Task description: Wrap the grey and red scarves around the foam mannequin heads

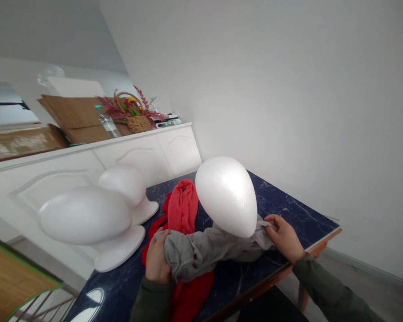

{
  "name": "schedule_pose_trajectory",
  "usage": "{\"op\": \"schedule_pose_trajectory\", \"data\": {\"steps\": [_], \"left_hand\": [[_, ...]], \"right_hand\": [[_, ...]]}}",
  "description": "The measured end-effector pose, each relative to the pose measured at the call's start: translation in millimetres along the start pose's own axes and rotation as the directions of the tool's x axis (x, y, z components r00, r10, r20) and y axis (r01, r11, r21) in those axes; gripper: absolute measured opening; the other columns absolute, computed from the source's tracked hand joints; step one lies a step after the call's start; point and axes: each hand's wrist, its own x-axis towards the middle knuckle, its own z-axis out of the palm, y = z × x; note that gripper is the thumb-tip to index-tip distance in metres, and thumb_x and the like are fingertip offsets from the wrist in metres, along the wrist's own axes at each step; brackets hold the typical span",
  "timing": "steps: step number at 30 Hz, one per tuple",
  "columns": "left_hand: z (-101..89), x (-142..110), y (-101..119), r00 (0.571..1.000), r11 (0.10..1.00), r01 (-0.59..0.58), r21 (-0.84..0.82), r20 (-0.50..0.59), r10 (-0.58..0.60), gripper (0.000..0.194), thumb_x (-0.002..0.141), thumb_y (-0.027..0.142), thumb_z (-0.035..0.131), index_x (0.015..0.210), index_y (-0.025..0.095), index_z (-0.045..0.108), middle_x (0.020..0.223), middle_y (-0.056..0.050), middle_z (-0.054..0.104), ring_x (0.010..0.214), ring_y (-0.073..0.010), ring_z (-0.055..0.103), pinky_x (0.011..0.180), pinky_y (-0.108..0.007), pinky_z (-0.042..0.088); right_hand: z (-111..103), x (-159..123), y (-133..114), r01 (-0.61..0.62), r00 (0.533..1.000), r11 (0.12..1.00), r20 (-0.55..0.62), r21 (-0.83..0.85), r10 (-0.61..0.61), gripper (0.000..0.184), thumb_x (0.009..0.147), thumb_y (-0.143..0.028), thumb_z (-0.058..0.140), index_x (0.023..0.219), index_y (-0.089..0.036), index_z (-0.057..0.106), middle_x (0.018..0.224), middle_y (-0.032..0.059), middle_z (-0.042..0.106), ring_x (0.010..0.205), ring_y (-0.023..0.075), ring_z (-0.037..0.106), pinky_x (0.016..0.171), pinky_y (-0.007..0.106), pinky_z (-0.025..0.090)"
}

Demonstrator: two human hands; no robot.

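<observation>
A white foam mannequin head (pixel 226 194) stands on the dark marble table (pixel 289 205). A grey scarf (pixel 201 250) is wrapped around its base. My left hand (pixel 157 259) grips the scarf's left end. My right hand (pixel 284 237) holds the scarf's right end beside the head's base. A red scarf (pixel 183 210) lies bunched on the table behind and under the grey one, running toward me between my arms.
Two more white foam heads (pixel 87 217) (pixel 126 185) stand at the table's left. Behind is a white cabinet (pixel 87 165) with cardboard boxes (pixel 77 118), a water bottle (pixel 108 124) and a flower basket (pixel 136 117). The wall is close on the right.
</observation>
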Motion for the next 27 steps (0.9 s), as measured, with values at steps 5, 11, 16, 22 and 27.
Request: {"op": "schedule_pose_trajectory", "data": {"steps": [5,11,16,22,27], "left_hand": [[16.4,-17,-29,0.916,0.897,-0.208,0.389,0.399,0.039,0.047,0.065,0.034,0.063,0.108,0.017,0.052,0.107,-0.01,0.058,0.097,-0.0207,0.055,0.085,-0.033,0.041],[49.1,-47,-35,0.497,0.681,-0.654,0.329,0.866,0.059,0.07,0.062,0.03,0.067,0.124,0.019,0.038,0.127,-0.01,0.045,0.116,-0.0235,0.041,0.099,-0.038,0.029],[69.4,-41,-33,0.467,0.649,-0.716,0.257,0.867,0.173,0.066,0.064,0.027,0.065,0.123,0.018,0.039,0.126,-0.009,0.046,0.116,-0.0241,0.04,0.1,-0.04,0.028],[67.1,-24,-49,0.55,0.756,-0.592,0.278,0.825,0.127,0.07,0.064,0.028,0.065,0.126,0.017,0.035,0.126,-0.011,0.047,0.115,-0.0231,0.042,0.1,-0.04,0.03],[58.9,-20,-56,0.552,0.815,-0.542,0.206,0.819,0.16,0.062,0.065,0.026,0.065,0.122,0.017,0.041,0.13,-0.01,0.043,0.12,-0.0229,0.037,0.103,-0.039,0.024]], "right_hand": [[18,-6,2,0.179,0.983,0.934,0.089,-0.311,-0.158,0.04,0.073,-0.025,0.044,0.111,-0.014,0.05,0.115,0.0119,0.052,0.111,0.026,0.043,0.097,0.045,0.027],[26,-13,-17,0.082,0.973,0.991,0.223,-0.108,-0.057,0.038,0.077,-0.025,0.038,0.114,-0.021,0.048,0.118,0.0075,0.052,0.114,0.0253,0.041,0.1,0.052,0.017],[34,-4,-34,-0.12,0.992,0.922,0.016,0.368,0.122,0.05,0.07,-0.032,0.051,0.117,-0.017,0.042,0.113,0.0083,0.054,0.101,0.0206,0.052,0.088,0.035,0.041],[43,13,-22,-0.073,0.996,0.972,-0.037,0.223,0.083,0.046,0.065,-0.035,0.056,0.106,-0.015,0.055,0.108,0.0101,0.058,0.103,0.0262,0.051,0.088,0.037,0.04],[47,9,-12,-0.01,1.0,0.975,0.024,0.224,0.004,0.044,0.072,-0.036,0.051,0.112,-0.017,0.051,0.113,0.0081,0.056,0.107,0.0234,0.048,0.093,0.036,0.036]]}}
